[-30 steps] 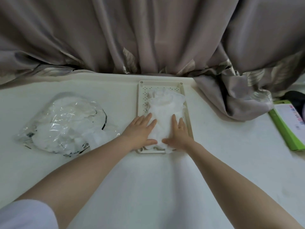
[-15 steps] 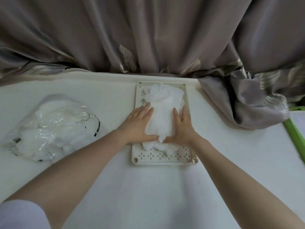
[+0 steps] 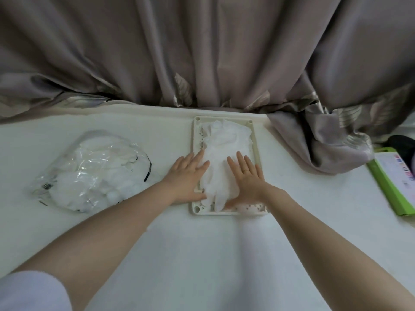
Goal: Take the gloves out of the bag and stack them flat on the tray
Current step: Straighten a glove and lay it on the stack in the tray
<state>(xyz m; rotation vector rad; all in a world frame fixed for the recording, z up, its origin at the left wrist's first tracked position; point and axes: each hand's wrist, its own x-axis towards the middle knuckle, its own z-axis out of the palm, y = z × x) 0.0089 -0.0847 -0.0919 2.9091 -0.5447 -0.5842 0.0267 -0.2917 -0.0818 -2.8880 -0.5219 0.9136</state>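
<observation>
A cream perforated tray (image 3: 256, 151) lies lengthwise at the middle back of the white table. White gloves (image 3: 226, 142) lie piled flat in it. My left hand (image 3: 187, 176) rests flat across the tray's left rim, its straight fingers touching the left side of the gloves. My right hand (image 3: 247, 176) presses flat on the right side of the pile, fingers straight, a ring on one finger. A clear plastic bag (image 3: 94, 169) holding more white gloves lies to the left of the tray, apart from both hands.
A grey-brown curtain (image 3: 202, 52) hangs behind the table, and a fold of it (image 3: 318, 149) spills onto the table right of the tray. A green-edged board (image 3: 395, 180) lies at the far right edge, with a dark object (image 3: 404, 142) behind it.
Both hands have stayed flat on the gloves, with their fingers spreading wider over the pile. The head view shifted, so the green board shows again at the right.
</observation>
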